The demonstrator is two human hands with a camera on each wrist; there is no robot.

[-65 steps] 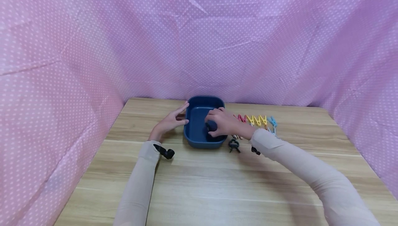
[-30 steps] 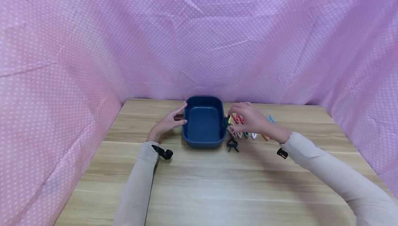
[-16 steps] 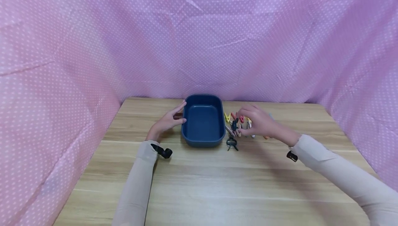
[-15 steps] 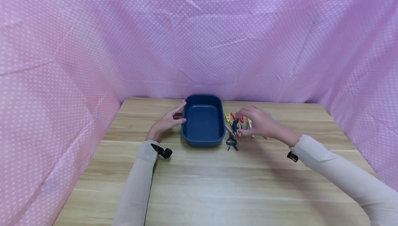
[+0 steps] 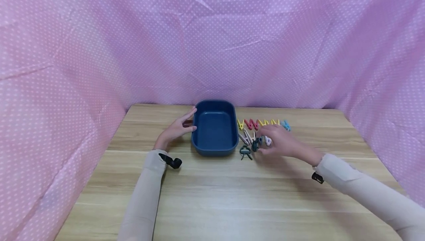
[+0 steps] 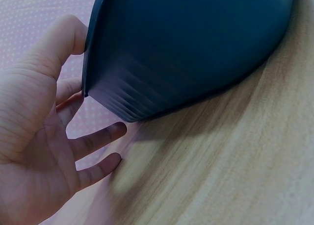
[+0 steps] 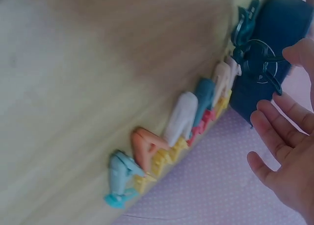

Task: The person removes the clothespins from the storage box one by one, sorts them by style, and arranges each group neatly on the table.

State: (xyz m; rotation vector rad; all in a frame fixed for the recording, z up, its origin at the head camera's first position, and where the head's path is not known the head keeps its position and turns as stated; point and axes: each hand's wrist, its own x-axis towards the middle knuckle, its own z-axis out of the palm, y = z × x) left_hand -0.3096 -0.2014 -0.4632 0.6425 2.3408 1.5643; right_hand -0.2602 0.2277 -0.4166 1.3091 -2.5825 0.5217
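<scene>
My right hand pinches a dark green spring clip low over the table, right of the navy plastic basin. In the right wrist view, the thumb and index finger of the right hand meet the ends of the clip's two handles. A second dark green clip lies just left of it, near the basin's front right corner. My left hand touches the basin's left rim. The left wrist view shows its thumb at the rim and its other fingers spread along the outer wall.
Small clips lie in a back row: yellow, red, more yellow ones and light blue. A nearer row has white, beige and orange ones. A pink dotted cloth hangs behind the wooden table.
My right hand has come out of the basin with the dark green clip, moved right, then lowered it beside the other green clip. The left hand has stayed at the basin's rim.
</scene>
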